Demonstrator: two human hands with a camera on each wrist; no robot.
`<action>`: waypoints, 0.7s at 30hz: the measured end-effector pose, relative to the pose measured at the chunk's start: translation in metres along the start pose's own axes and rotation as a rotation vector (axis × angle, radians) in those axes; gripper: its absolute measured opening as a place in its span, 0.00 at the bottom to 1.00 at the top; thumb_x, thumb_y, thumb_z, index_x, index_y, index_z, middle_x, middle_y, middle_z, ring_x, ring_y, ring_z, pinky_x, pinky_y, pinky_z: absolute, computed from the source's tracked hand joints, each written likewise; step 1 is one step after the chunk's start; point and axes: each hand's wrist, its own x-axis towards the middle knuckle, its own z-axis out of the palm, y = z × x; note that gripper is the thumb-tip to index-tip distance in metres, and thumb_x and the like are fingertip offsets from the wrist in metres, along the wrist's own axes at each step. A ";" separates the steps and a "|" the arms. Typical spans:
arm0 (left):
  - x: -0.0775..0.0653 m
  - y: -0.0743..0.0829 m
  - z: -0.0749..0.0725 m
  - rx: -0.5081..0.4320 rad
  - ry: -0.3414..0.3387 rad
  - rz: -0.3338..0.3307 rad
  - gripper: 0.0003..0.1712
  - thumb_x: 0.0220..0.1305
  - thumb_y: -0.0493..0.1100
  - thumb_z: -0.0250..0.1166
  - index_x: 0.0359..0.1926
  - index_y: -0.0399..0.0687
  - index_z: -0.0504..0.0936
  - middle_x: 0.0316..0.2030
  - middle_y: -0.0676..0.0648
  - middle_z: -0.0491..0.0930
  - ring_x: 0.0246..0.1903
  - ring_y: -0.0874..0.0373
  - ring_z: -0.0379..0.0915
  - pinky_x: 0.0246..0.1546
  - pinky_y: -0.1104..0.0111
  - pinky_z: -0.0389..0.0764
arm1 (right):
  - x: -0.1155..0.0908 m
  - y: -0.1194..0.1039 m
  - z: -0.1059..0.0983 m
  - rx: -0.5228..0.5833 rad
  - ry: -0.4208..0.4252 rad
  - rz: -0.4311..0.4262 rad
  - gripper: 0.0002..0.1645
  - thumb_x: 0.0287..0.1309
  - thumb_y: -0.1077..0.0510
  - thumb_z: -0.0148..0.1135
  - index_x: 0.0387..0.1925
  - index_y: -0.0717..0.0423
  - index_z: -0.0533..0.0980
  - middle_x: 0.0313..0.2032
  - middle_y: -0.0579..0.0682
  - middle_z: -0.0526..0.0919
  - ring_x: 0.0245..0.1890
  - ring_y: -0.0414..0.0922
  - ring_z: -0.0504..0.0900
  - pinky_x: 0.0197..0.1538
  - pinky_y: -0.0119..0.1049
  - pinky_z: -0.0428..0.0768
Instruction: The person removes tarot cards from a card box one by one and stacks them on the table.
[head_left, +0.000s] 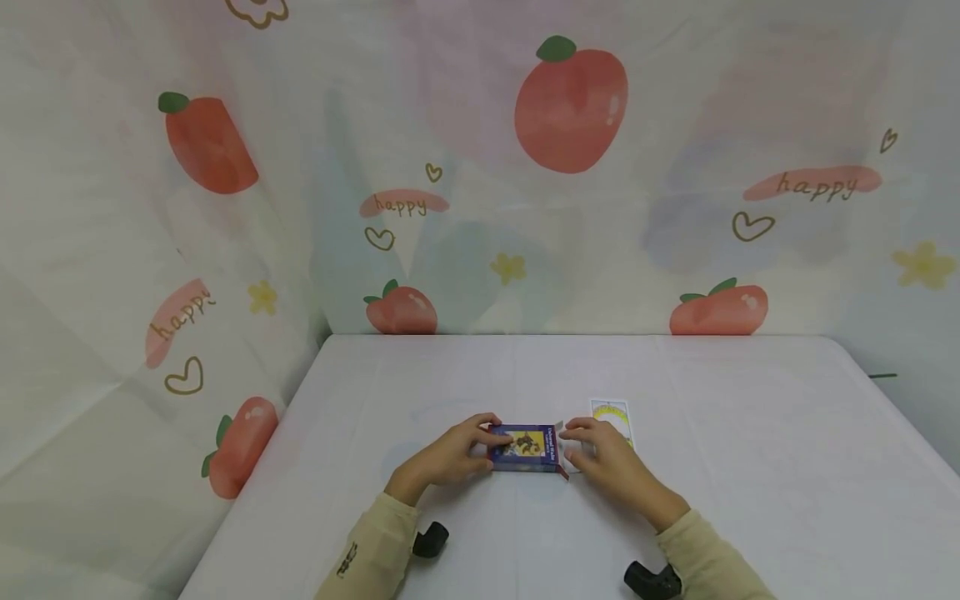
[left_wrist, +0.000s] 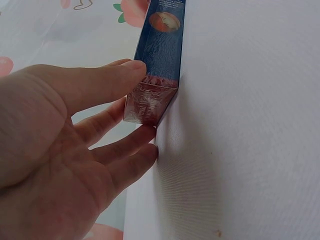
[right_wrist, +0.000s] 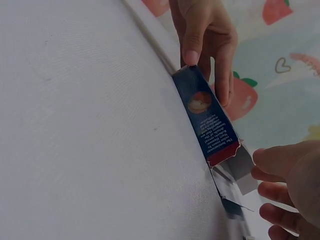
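A dark blue card box with a yellow picture lies flat on the white table, its right end open and the flaps folded out. My left hand grips the box's left end, thumb on the near side and fingers over the top and far side. In the left wrist view, that closed end is dark red. Beside the open end is my right hand, its fingers loosely bent around nothing. The right wrist view has its thumb close to a pale flap. A card with a yellow ring lies behind the right hand, partly hidden by it.
The white-covered table meets a printed cloth backdrop at the back and on the left. A black device sits at the left wrist, and another black device at the right.
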 end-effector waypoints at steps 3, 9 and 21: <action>-0.001 0.001 0.000 0.011 -0.001 0.000 0.26 0.67 0.37 0.67 0.65 0.58 0.80 0.72 0.49 0.65 0.75 0.47 0.58 0.74 0.49 0.64 | 0.000 0.001 0.002 -0.013 0.000 -0.016 0.14 0.60 0.64 0.67 0.48 0.63 0.85 0.53 0.59 0.83 0.55 0.60 0.80 0.59 0.59 0.77; -0.002 0.002 0.000 0.009 -0.001 -0.001 0.26 0.68 0.37 0.66 0.66 0.56 0.79 0.72 0.48 0.64 0.75 0.47 0.58 0.75 0.49 0.63 | -0.001 -0.001 0.005 -0.053 -0.008 -0.027 0.14 0.59 0.62 0.69 0.47 0.62 0.86 0.53 0.57 0.84 0.54 0.58 0.81 0.57 0.57 0.78; -0.002 0.004 -0.001 0.002 -0.005 -0.007 0.26 0.68 0.37 0.66 0.66 0.56 0.79 0.73 0.48 0.64 0.76 0.46 0.57 0.75 0.49 0.63 | -0.002 -0.002 0.011 -0.053 0.003 -0.028 0.18 0.57 0.63 0.69 0.50 0.65 0.84 0.56 0.57 0.84 0.57 0.59 0.80 0.60 0.59 0.78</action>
